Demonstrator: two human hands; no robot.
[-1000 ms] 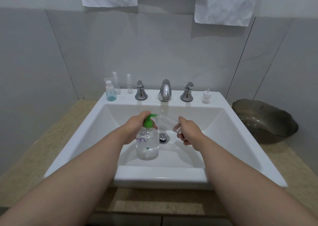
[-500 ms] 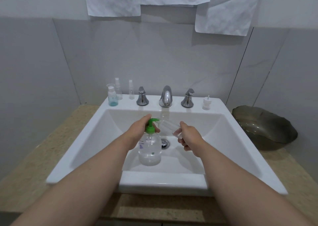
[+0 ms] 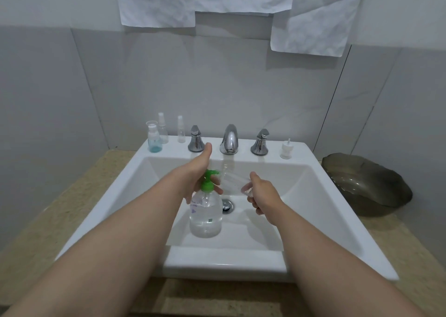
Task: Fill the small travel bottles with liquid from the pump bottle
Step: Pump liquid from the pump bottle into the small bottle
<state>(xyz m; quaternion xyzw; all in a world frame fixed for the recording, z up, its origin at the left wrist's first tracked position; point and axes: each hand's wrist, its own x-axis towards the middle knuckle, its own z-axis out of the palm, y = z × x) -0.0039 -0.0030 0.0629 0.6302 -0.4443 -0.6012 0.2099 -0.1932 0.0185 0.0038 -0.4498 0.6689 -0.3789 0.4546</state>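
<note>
The person stands at a white sink set in a beige counter, under a grey tiled wall hung with crumpled paper sheets. A dark bowl rests on the counter well to the right of the hands.

Along the sink's back ledge, beyond the fingers, stand three small travel bottles at far left, the faucet between its two handles, and a loose white pump cap at far right.

Inside the basin the pump bottle stands upright beside the drain, holding clear liquid. The left hand wraps its green pump head, fingers curled under the collar and the thumb lifted away toward the ledge, so the pump appears not to be pressed.

The right hand pinches the base of a clear travel bottle. This bottle lies nearly level, its long axis running from the right fingers leftward, with its open mouth just beside the green spout. The coming press likely depends on that mouth sitting directly under the nozzle; whether it does is hard to tell through the clear plastic.
</note>
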